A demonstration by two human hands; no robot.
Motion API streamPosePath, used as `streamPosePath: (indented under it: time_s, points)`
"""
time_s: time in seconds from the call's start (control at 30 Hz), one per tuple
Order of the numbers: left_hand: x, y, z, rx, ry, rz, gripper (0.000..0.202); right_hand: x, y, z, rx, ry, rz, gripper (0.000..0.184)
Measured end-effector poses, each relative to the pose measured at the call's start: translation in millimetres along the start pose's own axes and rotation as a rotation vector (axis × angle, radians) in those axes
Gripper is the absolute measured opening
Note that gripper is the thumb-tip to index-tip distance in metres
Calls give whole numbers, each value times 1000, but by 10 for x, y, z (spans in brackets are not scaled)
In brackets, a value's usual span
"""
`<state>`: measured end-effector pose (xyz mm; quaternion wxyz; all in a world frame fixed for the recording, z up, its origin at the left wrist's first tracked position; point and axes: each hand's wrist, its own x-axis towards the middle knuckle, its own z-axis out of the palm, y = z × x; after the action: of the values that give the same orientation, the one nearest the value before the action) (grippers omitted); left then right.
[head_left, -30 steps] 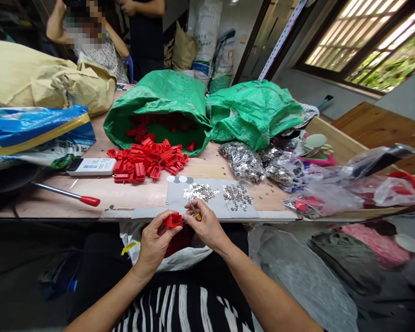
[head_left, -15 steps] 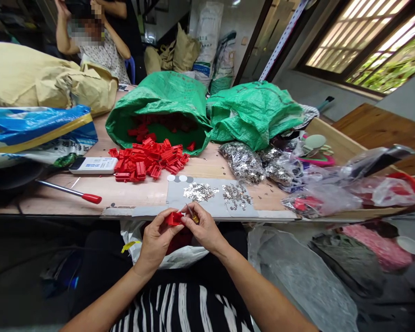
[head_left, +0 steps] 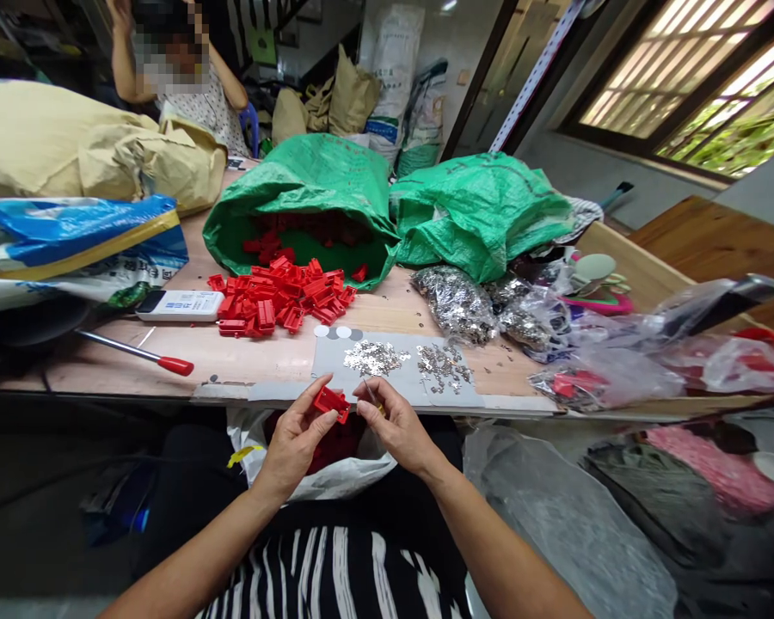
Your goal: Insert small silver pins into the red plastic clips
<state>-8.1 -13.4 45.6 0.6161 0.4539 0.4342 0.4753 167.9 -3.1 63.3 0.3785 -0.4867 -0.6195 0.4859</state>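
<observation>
My left hand [head_left: 295, 443] is closed around a red plastic part [head_left: 331, 403], thumb across its near side, above the table's front edge. Just to the right, my right hand [head_left: 392, 427] grips a small screwdriver [head_left: 378, 406] with a yellowish handle and thin metal shaft, its tip pointing up and away; the handle is mostly hidden by fingers. The two hands are slightly apart. Beyond them, a grey mat [head_left: 328, 368] carries two piles of small metal pieces, a shiny pile [head_left: 375, 358] and a duller pile [head_left: 444, 368]. Below my hands a white bag [head_left: 354, 486] lies open in my lap, with red parts inside.
A heap of red parts [head_left: 277, 297] spills from an open green sack [head_left: 335, 168]; a second green sack [head_left: 477, 215] stands beside it. Clear bags of metal pieces [head_left: 455, 305] lie right. A red-tipped lever [head_left: 175, 365] reaches in from the left. A person [head_left: 206, 112] sits across the table.
My hands have drawn apart. The red part has turned in my left hand and shows its open side, and the screwdriver has moved right, away from it.
</observation>
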Motion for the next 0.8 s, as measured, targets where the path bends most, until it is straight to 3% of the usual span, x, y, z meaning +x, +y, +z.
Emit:
streamPosePath:
  time_s: [0.23, 0.37, 0.57, 0.8]
  points:
    - [209, -26, -94, 395, 37, 260, 37, 67, 36, -64, -325, 38, -132, 24]
    - [346, -33, -147, 606, 39, 391, 35, 129, 69, -77, -469, 26, -112, 27]
    - [454, -34, -174, 738, -37, 389, 36, 179, 109, -72, -498, -22, -131, 17]
    - [504, -72, -238, 744, -97, 326, 38, 222, 116, -74, -565, -77, -148, 16]
